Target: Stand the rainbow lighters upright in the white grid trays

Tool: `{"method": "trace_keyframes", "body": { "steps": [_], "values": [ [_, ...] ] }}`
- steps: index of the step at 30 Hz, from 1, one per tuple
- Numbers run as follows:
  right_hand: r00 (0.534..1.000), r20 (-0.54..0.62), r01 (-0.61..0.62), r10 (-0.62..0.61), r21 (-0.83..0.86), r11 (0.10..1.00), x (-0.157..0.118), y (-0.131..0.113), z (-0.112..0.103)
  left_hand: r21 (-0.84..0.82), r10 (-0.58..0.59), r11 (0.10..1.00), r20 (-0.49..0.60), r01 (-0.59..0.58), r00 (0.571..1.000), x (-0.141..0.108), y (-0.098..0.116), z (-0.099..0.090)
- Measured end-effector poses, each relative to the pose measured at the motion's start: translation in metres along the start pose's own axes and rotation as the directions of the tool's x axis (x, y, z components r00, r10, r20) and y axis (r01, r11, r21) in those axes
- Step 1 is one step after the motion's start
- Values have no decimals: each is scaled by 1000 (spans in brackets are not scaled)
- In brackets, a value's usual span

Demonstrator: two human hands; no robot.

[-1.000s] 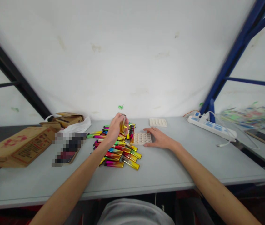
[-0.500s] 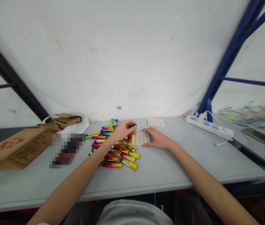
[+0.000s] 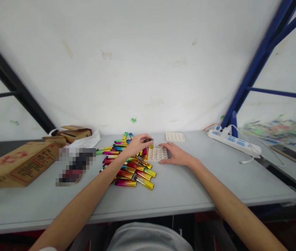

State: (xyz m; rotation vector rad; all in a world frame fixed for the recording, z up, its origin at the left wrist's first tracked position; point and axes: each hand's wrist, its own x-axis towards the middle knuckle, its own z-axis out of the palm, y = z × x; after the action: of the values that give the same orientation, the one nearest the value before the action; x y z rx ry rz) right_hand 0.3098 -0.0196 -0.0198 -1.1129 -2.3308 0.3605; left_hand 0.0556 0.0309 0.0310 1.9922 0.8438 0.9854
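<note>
My left hand [image 3: 139,144] is closed, with fingertips pinching a shiny yellow lighter [image 3: 151,145] by its dark top end. It holds the lighter upright over the far left corner of a cream tray [image 3: 157,154] with rows of holes. A red-and-gold lighter [image 3: 145,153] stands at the tray's left edge, partly behind the hand. My right hand [image 3: 175,154] grips the tray's right end between thumb and fingers. Under and in front of my left forearm lies a loose pile of metallic lighters [image 3: 125,174] in pink, red, gold, green and blue.
Behind the right hand lies a second cream tray [image 3: 175,137]. A white power strip [image 3: 233,141] with cables sits at the right. Cardboard boxes [image 3: 22,162] and a white plastic bag [image 3: 86,141] stand at the left, near a blurred dark item [image 3: 76,167]. Blue posts [image 3: 252,69] rise at the right.
The left hand and its lighter have shifted very slightly at the tray's far left corner. The right hand stays on the tray, and the camera view has moved a little.
</note>
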Motion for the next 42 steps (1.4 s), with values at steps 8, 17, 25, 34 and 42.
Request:
{"method": "trace_keyframes", "body": {
  "steps": [8,17,25,34,42],
  "values": [
    [1000,6,-16,16,3,1000,-1,-1,-1,21,-31,999,44,30,999,-2,-5,-3],
    [999,11,-32,32,11,999,-2,-1,-1,106,-66,991,-174,85,982,-4,0,-42],
    [999,-1,-44,44,22,999,-1,0,0,727,-67,645,-255,237,965,-6,-47,-76],
    [998,16,-56,56,7,998,-2,-2,-2,579,-290,638,-431,508,854,39,-73,-94],
    [999,-6,-37,37,10,999,-2,0,0,279,-258,860,-485,427,836,24,-53,-95]
  ]
}}
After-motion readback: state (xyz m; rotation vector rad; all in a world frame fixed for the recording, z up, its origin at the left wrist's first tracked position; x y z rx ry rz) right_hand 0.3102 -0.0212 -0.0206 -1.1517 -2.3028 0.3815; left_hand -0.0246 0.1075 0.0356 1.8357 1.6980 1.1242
